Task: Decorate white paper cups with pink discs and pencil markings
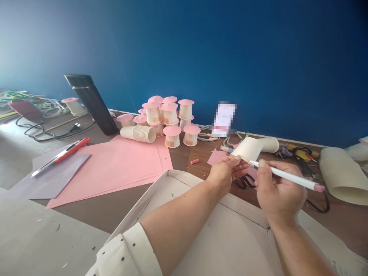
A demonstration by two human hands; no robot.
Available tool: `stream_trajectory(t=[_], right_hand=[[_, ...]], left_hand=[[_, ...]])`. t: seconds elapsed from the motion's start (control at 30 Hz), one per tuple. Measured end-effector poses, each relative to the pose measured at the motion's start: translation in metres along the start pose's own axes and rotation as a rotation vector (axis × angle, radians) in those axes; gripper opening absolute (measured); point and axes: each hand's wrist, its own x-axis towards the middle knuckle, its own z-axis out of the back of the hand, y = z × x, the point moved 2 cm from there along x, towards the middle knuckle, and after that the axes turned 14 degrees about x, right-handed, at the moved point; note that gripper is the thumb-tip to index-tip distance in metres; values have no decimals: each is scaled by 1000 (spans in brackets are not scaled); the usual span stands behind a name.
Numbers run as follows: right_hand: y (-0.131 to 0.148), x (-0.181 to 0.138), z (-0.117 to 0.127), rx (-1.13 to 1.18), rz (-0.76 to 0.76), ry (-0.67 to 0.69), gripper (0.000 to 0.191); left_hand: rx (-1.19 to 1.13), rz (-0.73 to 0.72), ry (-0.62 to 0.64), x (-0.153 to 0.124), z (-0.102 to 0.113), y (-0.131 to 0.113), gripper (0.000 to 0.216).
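At the right of centre in the frame, a plain white paper cup (246,148) is held tilted on its side above the brown desktop (161,188). The screen of the smartphone (223,119), upright against the blue wall at upper centre-right, is pixelated and its content cannot be read. The pink-topped paper cups (172,141), grouped at the centre, carry line-drawn windows and orange door-like patches. The left hand (222,175) grips the paper cup near its lower edge, thumb on the near side and fingers bent beneath. The right hand (280,189) is closed around a white marker (291,178) in a writing grip; the thumb and index finger bear on the barrel near the tip. The marker tip is at the cup's lower edge; whether it makes contact cannot be told. The pink end of the barrel points to the lower right. The left forearm extends from bottom centre up and rightward, over a shallow white cardboard tray (218,245); the right forearm rises from the lower right corner, wrist bent inward. A small pink cylinder (194,161) lies left of the left hand. Pink paper sheets (123,165) lie left of centre, with a red-handled utility knife (61,156) resting on grey sheets (71,170) beside them.
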Motion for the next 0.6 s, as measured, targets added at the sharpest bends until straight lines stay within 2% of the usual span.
stream_trajectory(t=[0.27, 0.6], right_hand=[[2, -2, -1, 76, -63, -26, 26], [-3, -1, 1, 50, -54, -47, 26]], left_hand=[[-28, 4, -2, 1, 4, 3, 10], [-10, 16, -20, 1, 3, 2, 10]])
